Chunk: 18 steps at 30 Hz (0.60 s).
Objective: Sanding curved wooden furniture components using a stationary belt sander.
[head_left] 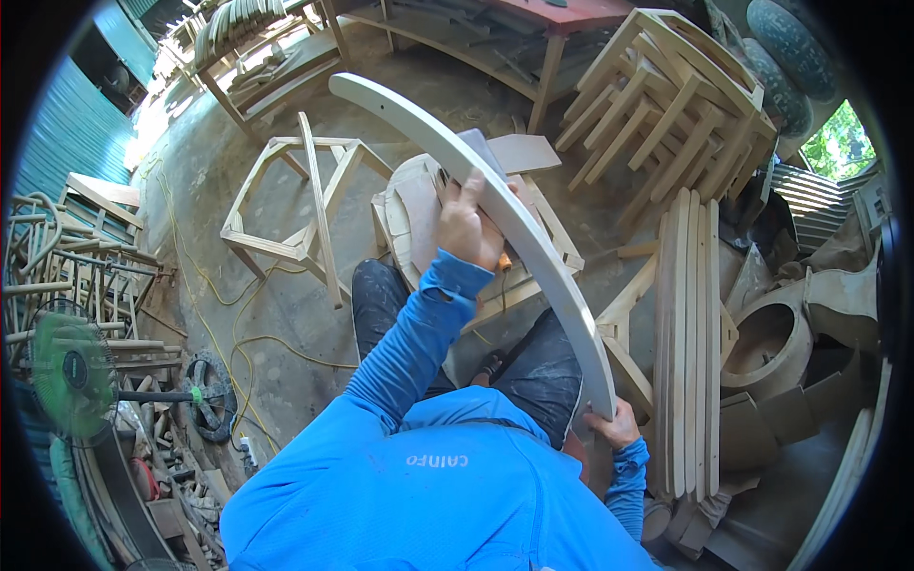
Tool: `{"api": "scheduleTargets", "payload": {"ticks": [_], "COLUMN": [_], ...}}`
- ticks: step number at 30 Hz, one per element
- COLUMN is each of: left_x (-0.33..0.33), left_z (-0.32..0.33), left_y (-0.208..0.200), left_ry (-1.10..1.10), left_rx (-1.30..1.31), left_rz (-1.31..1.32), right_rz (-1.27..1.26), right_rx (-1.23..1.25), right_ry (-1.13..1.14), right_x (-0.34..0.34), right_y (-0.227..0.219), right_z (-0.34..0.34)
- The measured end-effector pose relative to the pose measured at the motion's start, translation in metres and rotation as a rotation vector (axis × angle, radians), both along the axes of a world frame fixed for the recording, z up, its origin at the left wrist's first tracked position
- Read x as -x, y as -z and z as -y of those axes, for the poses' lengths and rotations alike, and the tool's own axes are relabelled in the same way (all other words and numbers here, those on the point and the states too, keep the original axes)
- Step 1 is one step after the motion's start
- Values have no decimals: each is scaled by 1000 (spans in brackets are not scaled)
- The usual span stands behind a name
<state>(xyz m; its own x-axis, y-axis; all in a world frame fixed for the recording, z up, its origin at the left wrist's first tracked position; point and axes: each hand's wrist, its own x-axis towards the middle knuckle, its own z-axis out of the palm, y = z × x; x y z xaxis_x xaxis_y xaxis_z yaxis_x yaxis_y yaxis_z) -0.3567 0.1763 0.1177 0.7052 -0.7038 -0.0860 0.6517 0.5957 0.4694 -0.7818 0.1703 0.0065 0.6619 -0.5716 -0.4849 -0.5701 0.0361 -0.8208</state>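
Note:
A long, pale, curved wooden rail slants in front of me, its far end up and to the left and its near end by my right side. A small dark hole shows close to the far end. My left hand is closed on the rail around its middle, with the fingertips at its edge. Lower down, my right hand grips the near end. Under the rail, between my knees, is a low wooden stand with boards on top. A small orange thing with a cord is partly hidden beside my left hand.
A hexagonal wooden frame with a leaning strip stands at left, near yellow cords on the floor. Long wooden slats stand at right, below stacked frames. A fan and piled chair parts line the left side.

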Motion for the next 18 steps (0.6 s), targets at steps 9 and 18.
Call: {"api": "scheduleTargets", "payload": {"ticks": [9, 18], "left_x": [50, -42], "left_z": [-1, -13], "left_y": [4, 17], "left_ry": [126, -189], "left_rx": [-211, -123], "left_rz": [180, 237], "right_rz": [302, 89], "right_rx": [-421, -625], "right_ry": [-103, 71], "right_x": [-6, 14], "right_y": [-4, -4], "right_z": [21, 13]}}
